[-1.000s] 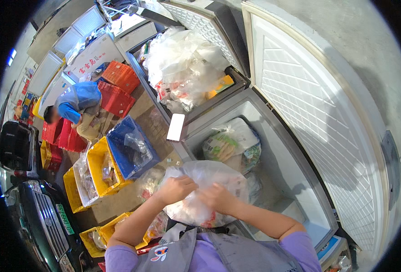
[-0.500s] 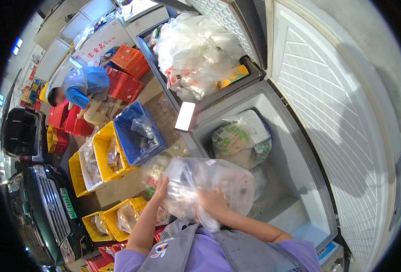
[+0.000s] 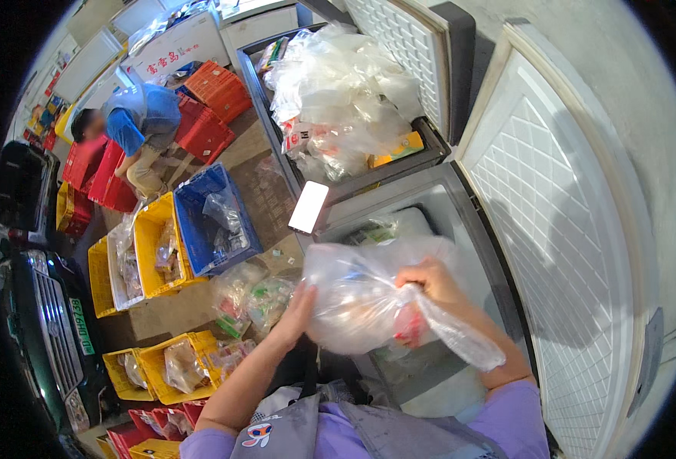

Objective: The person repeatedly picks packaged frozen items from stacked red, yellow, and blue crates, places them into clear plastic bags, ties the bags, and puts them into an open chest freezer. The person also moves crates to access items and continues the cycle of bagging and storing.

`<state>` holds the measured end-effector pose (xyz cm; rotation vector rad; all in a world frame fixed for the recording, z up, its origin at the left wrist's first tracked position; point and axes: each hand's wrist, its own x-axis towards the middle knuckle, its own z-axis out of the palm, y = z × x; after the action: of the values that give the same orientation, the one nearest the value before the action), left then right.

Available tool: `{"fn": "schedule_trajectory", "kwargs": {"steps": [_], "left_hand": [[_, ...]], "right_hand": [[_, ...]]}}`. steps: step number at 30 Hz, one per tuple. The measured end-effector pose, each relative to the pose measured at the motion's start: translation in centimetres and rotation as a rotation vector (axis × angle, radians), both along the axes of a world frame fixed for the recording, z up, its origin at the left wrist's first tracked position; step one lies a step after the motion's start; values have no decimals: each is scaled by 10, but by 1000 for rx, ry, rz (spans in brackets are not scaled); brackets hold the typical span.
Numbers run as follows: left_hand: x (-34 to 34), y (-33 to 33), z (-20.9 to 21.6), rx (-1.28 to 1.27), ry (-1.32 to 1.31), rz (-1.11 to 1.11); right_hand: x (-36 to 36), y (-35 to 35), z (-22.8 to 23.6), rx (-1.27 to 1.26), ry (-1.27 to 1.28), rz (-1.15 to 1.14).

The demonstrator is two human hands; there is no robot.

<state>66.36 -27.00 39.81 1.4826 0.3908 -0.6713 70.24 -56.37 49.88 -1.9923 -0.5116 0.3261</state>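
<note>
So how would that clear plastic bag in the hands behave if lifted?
The clear plastic bag would likely flop, since its film is wrinkled. It may be slippery, judging by its glossy shine. Gathered at one end in the right hand, it might swing.

1. Plastic bag [image 3: 353, 302]: large, see-through whitish film, shiny, creased, bulging.
2. Contents blurred; red patch low at right, small blue patch near top.
3. Neck gathered, bunched in right hand [image 3: 432, 281]; loose twisted tail slants down-right across forearm.
4. Left side against flat left hand [image 3: 299, 312].
5. Held up over near edge of open chest freezer [image 3: 439, 185].
</note>
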Motion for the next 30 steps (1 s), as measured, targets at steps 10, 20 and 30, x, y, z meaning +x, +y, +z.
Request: {"fn": "schedule_trajectory", "kwargs": {"steps": [10,20,30], "left_hand": [[-24,-28,-59,278,-495,-233],[-108,84,-110,472,-123,77],[-85,91,-90,587,-473,-203]], "right_hand": [[61,-79,-257,-495,13,-448],[32,-2,-275,-986,112,-405],[-21,-35,-329,-351,-428,-749]]}}
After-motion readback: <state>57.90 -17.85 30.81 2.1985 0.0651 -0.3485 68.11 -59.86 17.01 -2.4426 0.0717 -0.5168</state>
